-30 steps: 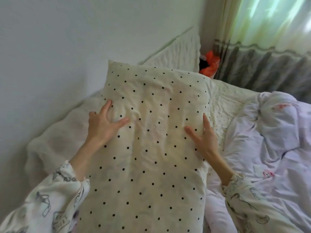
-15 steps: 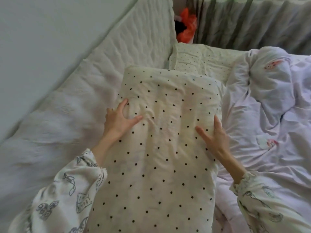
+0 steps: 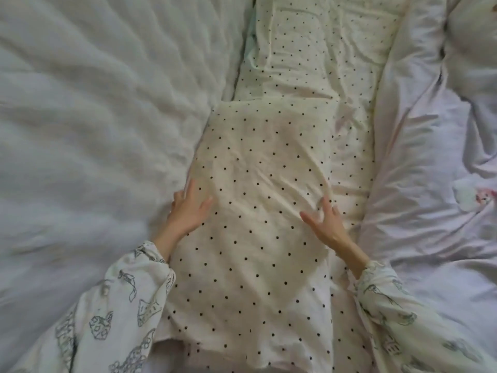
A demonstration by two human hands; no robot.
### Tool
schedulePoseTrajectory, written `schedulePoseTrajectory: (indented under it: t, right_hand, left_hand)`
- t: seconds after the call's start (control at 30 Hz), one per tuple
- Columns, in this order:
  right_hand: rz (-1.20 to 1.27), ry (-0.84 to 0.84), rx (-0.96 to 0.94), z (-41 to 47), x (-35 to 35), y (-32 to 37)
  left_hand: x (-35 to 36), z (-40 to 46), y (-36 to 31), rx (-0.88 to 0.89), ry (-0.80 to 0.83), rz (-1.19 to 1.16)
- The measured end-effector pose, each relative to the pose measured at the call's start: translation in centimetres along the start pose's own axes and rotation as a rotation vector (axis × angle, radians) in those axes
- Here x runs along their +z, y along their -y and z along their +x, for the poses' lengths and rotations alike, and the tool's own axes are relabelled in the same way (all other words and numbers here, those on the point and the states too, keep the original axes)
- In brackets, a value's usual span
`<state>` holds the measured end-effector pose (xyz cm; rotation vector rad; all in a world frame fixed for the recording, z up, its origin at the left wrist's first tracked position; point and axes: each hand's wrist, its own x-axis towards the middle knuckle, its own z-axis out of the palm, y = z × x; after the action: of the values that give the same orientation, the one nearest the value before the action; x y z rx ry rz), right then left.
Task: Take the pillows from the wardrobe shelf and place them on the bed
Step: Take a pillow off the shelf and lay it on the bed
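Pillow (image 3: 258,211), cream with black dots, lies lengthwise on the bed (image 3: 349,162), its far end toward the top of the view and its near end running down toward the bottom edge. It rests on dotted cream bedding of a finer print, which shows beyond the pillow's far end and along its right side.

Left hand (image 3: 188,211) is at the pillow's left edge: the thumb lies on the top face and the fingers reach over the side where the pillow meets the white textured blanket (image 3: 80,130). Whether those fingers curl under the edge cannot be told; what shows is straight and relaxed, with no clench.

Right hand (image 3: 325,224) rests flat on the pillow's top face near its right edge, fingers spread and straight, thumb pointing inward. The cover is creased just ahead of the fingertips. The hand is released, not gripping.

Both forearms come in from the bottom corners in white sleeves with a line-drawn print: left sleeve (image 3: 121,305), right sleeve (image 3: 398,319).

White textured blanket fills the left side, touching the pillow's left edge. A rumpled pale lilac duvet (image 3: 430,184) fills the right side, with a small pink motif near the right edge.
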<state>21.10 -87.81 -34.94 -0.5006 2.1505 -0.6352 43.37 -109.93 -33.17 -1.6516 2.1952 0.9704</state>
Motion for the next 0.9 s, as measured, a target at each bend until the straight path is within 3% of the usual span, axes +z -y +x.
schedulePoseTrajectory:
  t: [0.27, 0.43, 0.5, 0.6, 0.77, 0.83, 0.9]
  right_hand:
    - [-0.008, 0.0, 0.06, 2.5, 3.0, -4.0]
    - [-0.011, 0.087, 0.145, 4.4, 3.5, -5.0]
    - [0.096, 0.121, 0.168, 4.7, 3.4, -5.4]
    - [0.448, 0.147, 0.214, 4.5, 2.7, -5.7]
    - [0.818, 0.047, 0.275, 3.4, 2.0, -4.5]
    - [0.837, 0.043, 0.248, 3.0, 1.9, -3.7]
    - [0.846, 0.056, 0.227, 2.7, 1.9, -3.0]
  left_hand:
    - [4.1, 3.5, 3.3, -0.068, -0.001, -0.068]
    - [4.6, 5.4, 3.9, -0.075, -0.007, -0.261]
    - [4.8, 5.6, 3.9, -0.096, -0.014, -0.346]
    - [4.2, 5.4, 2.9, -0.08, -0.046, -0.462]
    - [1.7, 3.3, -0.4, -0.058, -0.12, -0.503]
    - [0.3, 2.2, -2.2, 0.012, -0.16, -0.466]
    - [-1.0, 0.9, -3.6, 0.11, -0.284, -0.265]
